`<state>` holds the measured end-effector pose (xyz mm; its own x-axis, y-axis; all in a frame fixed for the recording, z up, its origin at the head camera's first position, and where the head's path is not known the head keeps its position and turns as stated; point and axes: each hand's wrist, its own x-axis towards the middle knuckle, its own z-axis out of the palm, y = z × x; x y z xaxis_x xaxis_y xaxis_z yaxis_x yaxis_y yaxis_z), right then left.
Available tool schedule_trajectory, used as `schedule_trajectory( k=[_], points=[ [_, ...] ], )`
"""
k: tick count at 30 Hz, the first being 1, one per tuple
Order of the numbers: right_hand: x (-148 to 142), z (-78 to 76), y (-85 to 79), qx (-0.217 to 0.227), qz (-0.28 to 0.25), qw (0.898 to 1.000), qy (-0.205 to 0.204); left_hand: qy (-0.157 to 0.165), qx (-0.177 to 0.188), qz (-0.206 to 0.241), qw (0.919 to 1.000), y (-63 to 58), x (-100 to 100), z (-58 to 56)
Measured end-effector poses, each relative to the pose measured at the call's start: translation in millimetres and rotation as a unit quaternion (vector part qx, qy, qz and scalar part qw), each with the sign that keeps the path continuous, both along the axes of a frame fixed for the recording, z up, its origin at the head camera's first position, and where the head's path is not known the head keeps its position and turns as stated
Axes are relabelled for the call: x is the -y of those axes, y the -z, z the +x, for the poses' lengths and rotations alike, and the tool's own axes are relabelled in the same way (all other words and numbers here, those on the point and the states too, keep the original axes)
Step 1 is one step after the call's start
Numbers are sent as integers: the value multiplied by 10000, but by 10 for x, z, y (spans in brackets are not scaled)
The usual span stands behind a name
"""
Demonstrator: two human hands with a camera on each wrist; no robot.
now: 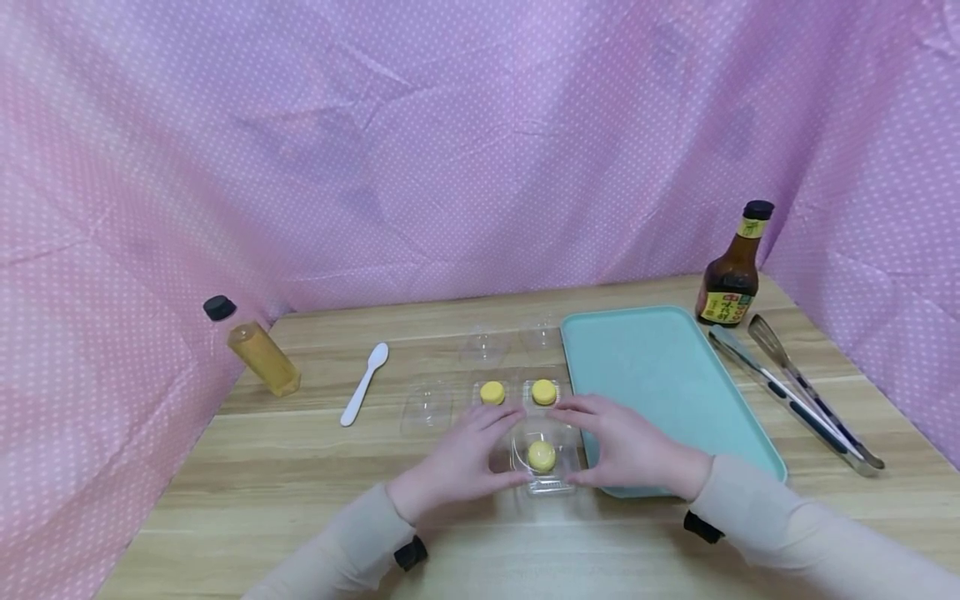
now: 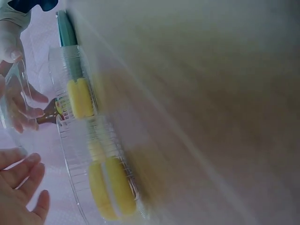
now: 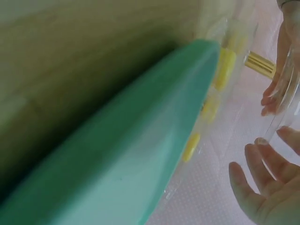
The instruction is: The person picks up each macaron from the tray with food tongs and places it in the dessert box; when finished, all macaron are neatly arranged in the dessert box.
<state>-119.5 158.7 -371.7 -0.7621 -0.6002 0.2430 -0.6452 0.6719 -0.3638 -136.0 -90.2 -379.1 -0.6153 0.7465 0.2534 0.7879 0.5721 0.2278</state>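
Between my two hands is a clear plastic lid [image 2: 8, 110], raised above the near clear container [image 1: 551, 486]. My left hand [image 1: 472, 454] holds its left side with thumb and fingertips; my right hand [image 1: 626, 446] holds its right side the same way. Beneath it, a yellow macaron [image 1: 542, 456] shows through the plastic. Just beyond my fingertips, a second macaron [image 1: 492, 392] and a third macaron [image 1: 543, 392] sit in clear bases. In the right wrist view, the lid [image 3: 291, 91] tilts between the hands, its edges hard to make out.
More clear lids [image 1: 427, 408] lie left of and behind the macarons. A teal tray [image 1: 660, 375] adjoins my right hand. Farther right are metal tongs [image 1: 795, 400] and a dark sauce bottle [image 1: 726, 279]. Leftward lie a white spoon [image 1: 365, 385] and an amber-liquid bottle [image 1: 262, 358].
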Motion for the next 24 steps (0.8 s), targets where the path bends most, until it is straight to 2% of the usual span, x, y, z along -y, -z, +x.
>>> schedule_trajectory(
  k=[6,13,18,24],
  points=[
    [19,24,43,-1,187,9998,14,-225,234,-620,9975,32,-17,10],
    [33,20,83,165,483,9987,-57,-367,412,-1374,9890,0,-100,19],
    [41,20,101,312,565,9979,-75,-377,445,-1605,9853,-12,-149,30],
    [34,11,80,708,569,9958,-69,-351,522,-1700,9834,-36,-174,36]
  ],
)
